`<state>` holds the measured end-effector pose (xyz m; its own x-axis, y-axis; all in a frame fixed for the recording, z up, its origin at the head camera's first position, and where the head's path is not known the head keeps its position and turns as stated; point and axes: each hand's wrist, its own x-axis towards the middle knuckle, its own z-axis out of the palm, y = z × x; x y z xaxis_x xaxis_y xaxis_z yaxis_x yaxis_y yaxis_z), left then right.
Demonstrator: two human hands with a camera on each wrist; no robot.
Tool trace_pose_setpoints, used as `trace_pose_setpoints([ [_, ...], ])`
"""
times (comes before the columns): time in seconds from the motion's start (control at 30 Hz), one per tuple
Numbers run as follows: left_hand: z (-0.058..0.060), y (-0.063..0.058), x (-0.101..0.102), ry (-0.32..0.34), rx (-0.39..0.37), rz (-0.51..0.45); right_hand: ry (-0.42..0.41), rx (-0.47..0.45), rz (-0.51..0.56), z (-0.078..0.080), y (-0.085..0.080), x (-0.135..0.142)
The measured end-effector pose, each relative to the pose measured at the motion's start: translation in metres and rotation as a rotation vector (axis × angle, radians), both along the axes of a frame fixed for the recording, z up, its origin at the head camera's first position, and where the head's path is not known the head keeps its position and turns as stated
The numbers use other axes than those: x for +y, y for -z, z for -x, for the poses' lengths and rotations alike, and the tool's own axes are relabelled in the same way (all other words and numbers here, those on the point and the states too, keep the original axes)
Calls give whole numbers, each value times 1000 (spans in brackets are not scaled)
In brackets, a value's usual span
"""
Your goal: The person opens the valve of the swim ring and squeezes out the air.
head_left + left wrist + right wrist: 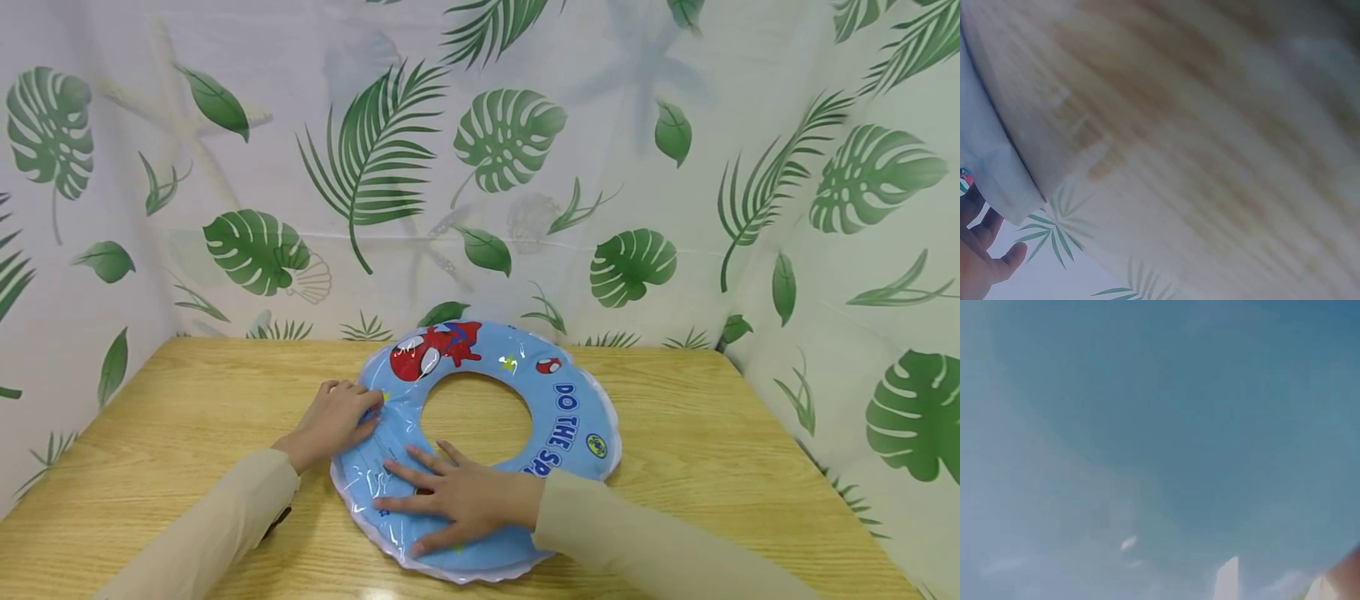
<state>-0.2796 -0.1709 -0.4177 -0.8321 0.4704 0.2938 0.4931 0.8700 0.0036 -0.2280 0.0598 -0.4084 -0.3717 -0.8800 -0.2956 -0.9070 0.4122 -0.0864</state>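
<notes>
A light blue inflatable swim ring (588,400) with a red cartoon figure, lettering and a frilled pale edge lies on the wooden table. At its left side my left hand (330,423) has bent fingers and thumb gripping the ring's surface near a dark blue patch. My right hand (468,497) presses on the near-left part with its fingers spread and straight. In the left wrist view, the left hand (982,256) shows at the lower left beside the ring's pale edge (1007,181). Blurred blue plastic of the ring (1210,425) fills most of the right wrist view.
The wooden table (712,467) extends on both sides of the ring. Behind it and along the sides hangs a white cloth (540,250) printed with green leaves. A small dark object (277,522) shows under the left sleeve.
</notes>
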Motion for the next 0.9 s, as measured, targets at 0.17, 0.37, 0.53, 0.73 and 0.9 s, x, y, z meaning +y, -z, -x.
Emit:
trace_pose_setpoints([
  [0.17, -1, -1, 1, -11, -21, -19, 40, -38, 63, 4, -3, 21],
  [0.37, -2, -1, -1, -10, -43, -74, 125, -20, 134, 8, -14, 51],
  [0.53, -3, 0, -1, -18, -44, -87, 218, 25, 188, 20, -16, 77],
  [0.73, -11, -4, 9, 26, 37, -91, 346, 95, 259, 38, -15, 105],
  [0.9, -24, -9, 28, 142, 51, -107, 455, 144, 302, 50, -13, 121],
])
